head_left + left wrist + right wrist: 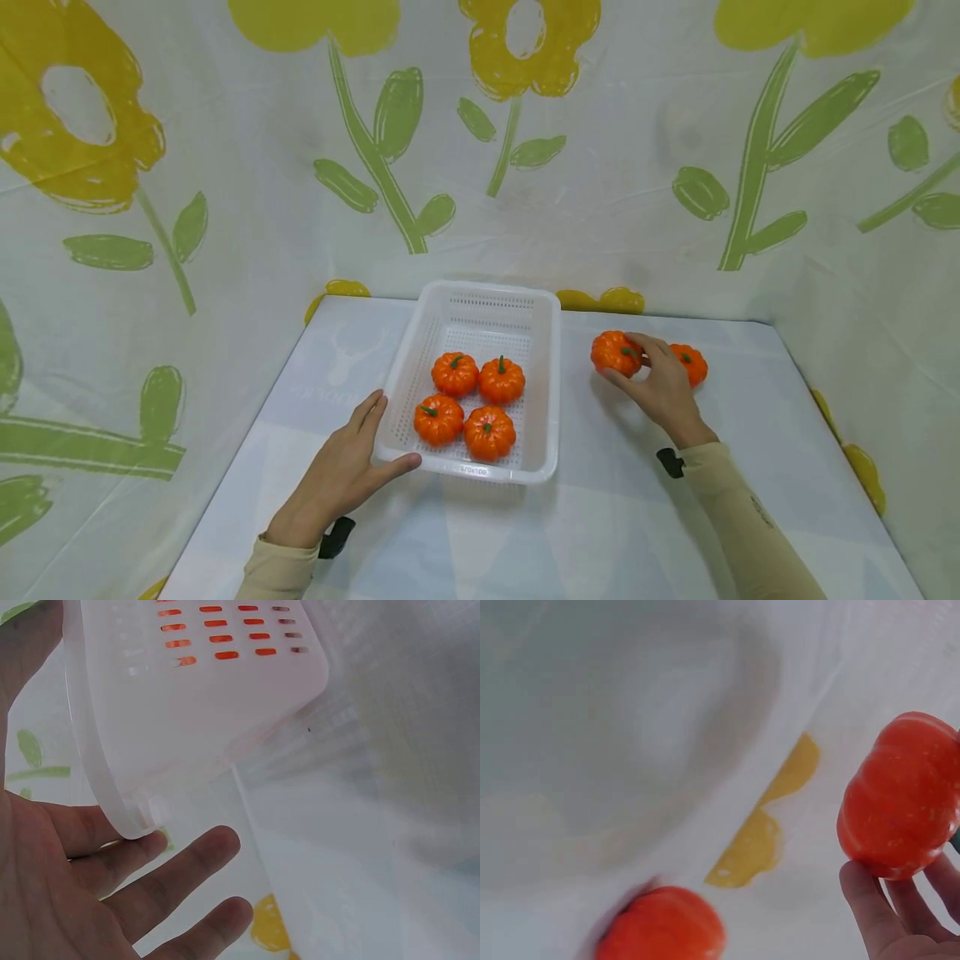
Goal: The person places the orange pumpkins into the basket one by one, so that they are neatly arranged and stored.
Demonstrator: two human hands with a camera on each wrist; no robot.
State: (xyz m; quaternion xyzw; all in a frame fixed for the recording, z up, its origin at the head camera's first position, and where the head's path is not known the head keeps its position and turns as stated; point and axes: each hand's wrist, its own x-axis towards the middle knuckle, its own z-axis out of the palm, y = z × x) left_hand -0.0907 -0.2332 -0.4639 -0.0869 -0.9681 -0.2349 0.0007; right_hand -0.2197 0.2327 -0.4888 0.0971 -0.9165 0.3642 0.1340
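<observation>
A white plastic basket (pixel 551 392) holds several small orange pumpkins (pixel 488 433) with green stems. My left hand (pixel 341 471) spans the basket's near left corner, its thumb at the front rim and its fingers along the left side. In the left wrist view, those fingers (pixel 176 889) stretch out spread, some of them against the rim (pixel 94 750). To the right of the basket, my right hand (pixel 663 387) grips another pumpkin (pixel 615 353) between thumb and fingers. The right wrist view shows fingertips against this pumpkin's (pixel 900 799) side.
One more pumpkin (pixel 690 364) sits on the table just beyond the right hand, partly hidden by it. The white table (pixel 600 517) is bordered at the back and sides by a cloth (pixel 600 208) printed with yellow flowers and green leaves.
</observation>
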